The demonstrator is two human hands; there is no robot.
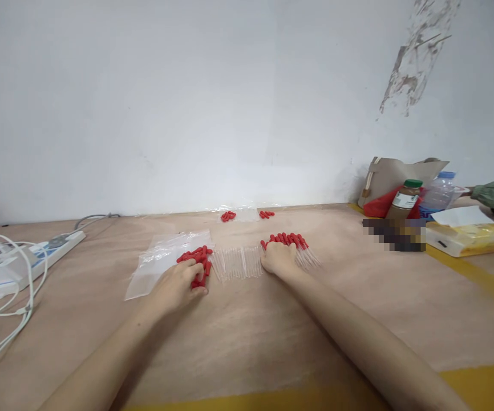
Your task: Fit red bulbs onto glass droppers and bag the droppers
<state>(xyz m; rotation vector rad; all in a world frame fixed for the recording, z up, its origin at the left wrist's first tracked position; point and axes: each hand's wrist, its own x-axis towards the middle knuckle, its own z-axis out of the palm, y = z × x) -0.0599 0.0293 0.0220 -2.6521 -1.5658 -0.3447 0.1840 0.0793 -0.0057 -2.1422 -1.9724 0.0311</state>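
Nearest of all, the left hand (181, 283) was curled over a heap of red caps (196, 253); whether one was pinched could not be told. Just beside it, a row of clear tubes (238, 262) was laid out side by side, and at its right end the right hand (279, 258) was bunched against the red-tipped tubes (293, 237), its grip hidden too. Behind the heap a plastic bag (157, 254) was spread; farther off, two small clusters of red caps (228, 216) were seen near the wall (187, 103).

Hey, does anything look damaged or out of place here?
The white wall has a damaged-looking patch at upper right, its surface scraped or peeled. Red caps by the left hand lie loosely heaped, untidy beside the row of clear tubes.
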